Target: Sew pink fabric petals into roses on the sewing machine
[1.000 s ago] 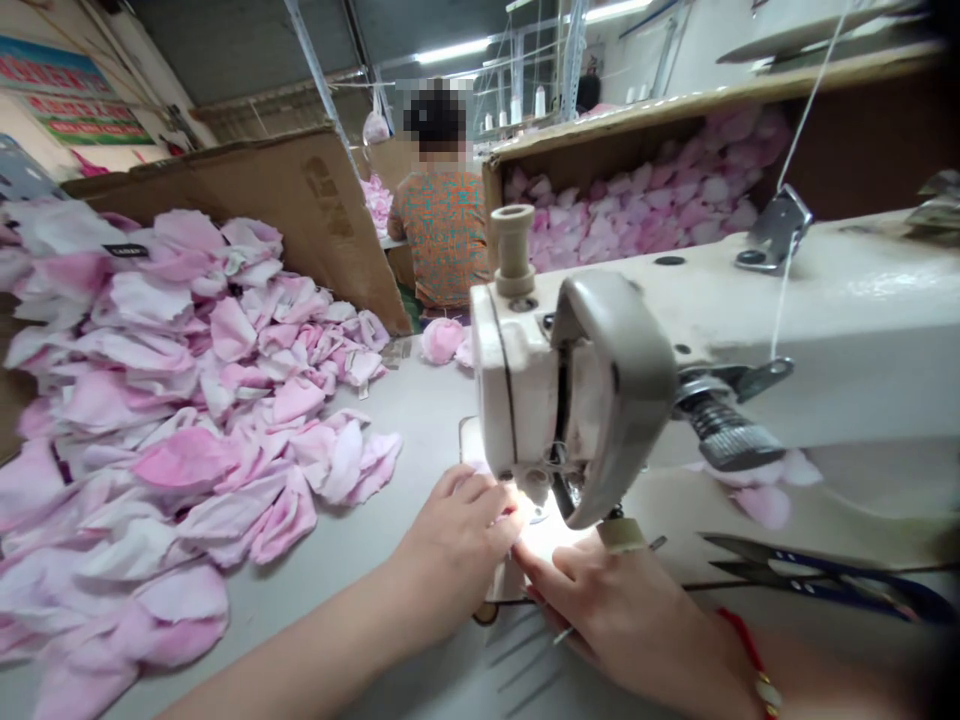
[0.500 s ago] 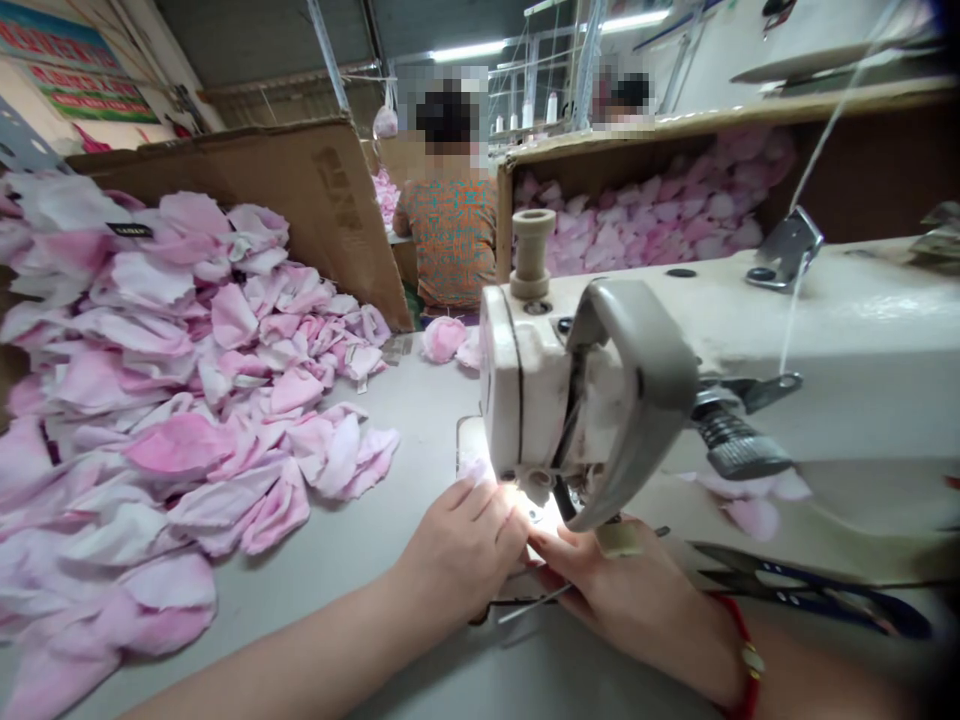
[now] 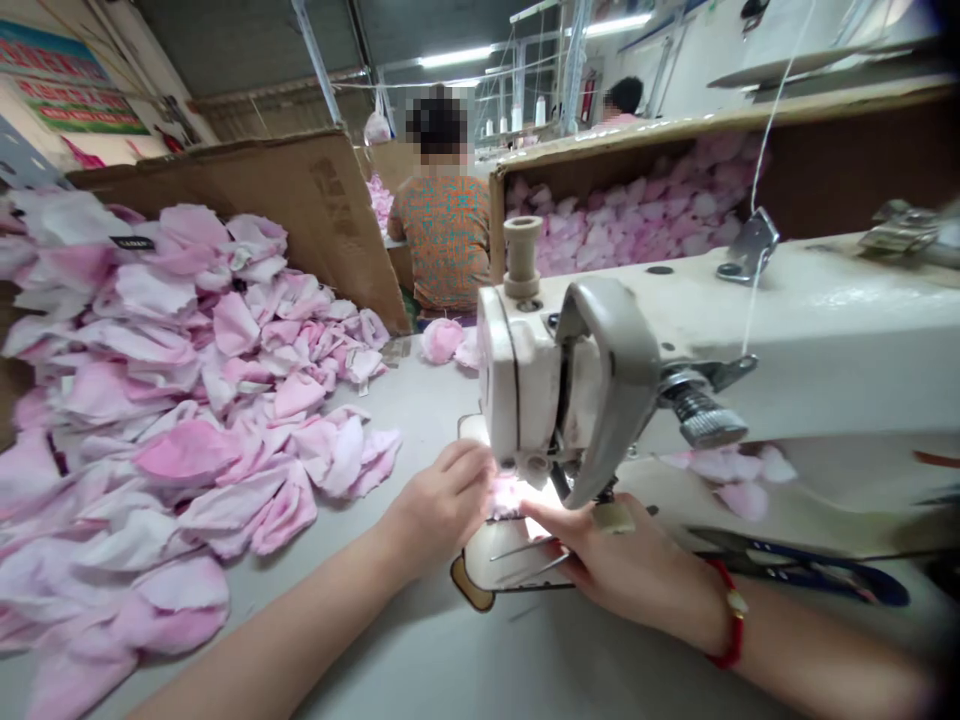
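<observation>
Though half behind the left hand (image 3: 439, 505), pink fabric (image 3: 508, 493) under the sewing machine (image 3: 525, 380)

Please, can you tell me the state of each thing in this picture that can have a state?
left hand: fingers curled, touching the pink fabric piece
right hand: fingers extended toward the needle area
pink fabric piece: lying under the machine, brightly lit
sewing machine head: light on below it
thread snips: closed, lying on the machine table
pile of pink fabric pieces: loosely heaped
cardboard bin: full of pink pieces
co-worker: seated, back turned
</observation>
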### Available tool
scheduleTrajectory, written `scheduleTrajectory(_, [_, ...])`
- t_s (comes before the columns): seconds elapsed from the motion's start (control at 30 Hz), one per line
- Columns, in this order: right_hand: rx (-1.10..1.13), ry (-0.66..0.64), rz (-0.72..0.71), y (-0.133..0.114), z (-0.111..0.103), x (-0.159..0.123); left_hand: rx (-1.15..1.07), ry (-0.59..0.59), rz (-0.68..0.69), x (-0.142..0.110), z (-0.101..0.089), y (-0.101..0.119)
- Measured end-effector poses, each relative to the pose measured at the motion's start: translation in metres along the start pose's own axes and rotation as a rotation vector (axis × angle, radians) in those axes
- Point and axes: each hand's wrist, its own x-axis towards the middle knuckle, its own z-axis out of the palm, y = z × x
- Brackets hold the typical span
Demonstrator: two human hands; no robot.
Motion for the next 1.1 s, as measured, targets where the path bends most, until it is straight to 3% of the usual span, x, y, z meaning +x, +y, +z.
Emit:
scheduleTrajectory(0.1, [-0.003,-0.027,0.031,-0.004,0.003,0.005,0.017,-0.055,-0.011,0.002,0.001,-0.005])
scheduleTrajectory(0.27, [0.013,-0.111,0.007,-0.015,0.010,0.020,-0.060,0.006,-0.006,0.010,-0.011,-0.010])
scheduleTrajectory(0.43, [-0.087,-0.074,-0.142,-0.024,0.011,0.012,-0.154,-0.176,0.108,0.008,-0.020,0.008])
scheduleTrajectory(0.53, [-0.115,-0.061,-0.160,-0.027,0.017,0.003,-0.150,-0.226,0.035,0.004,-0.012,0.019])
scheduleTrajectory(0.73, [-0.208,0.032,-0.198,-0.026,0.026,-0.006,-0.148,-0.175,-0.209,0.003,-0.005,0.030])
scheduleTrajectory(0.87, [-0.167,0.005,-0.147,-0.023,0.023,-0.005,-0.205,-0.219,-0.238,0.008,-0.011,0.030])
scheduleTrajectory(1.0, [-0.161,0.003,-0.191,-0.020,0.017,-0.007,-0.270,-0.312,-0.308,0.010,-0.014,0.024])
scheduleTrajectory(1.1, [-0.145,-0.053,-0.169,-0.019,0.014,-0.008,-0.240,-0.316,-0.273,0.007,-0.010,0.025])
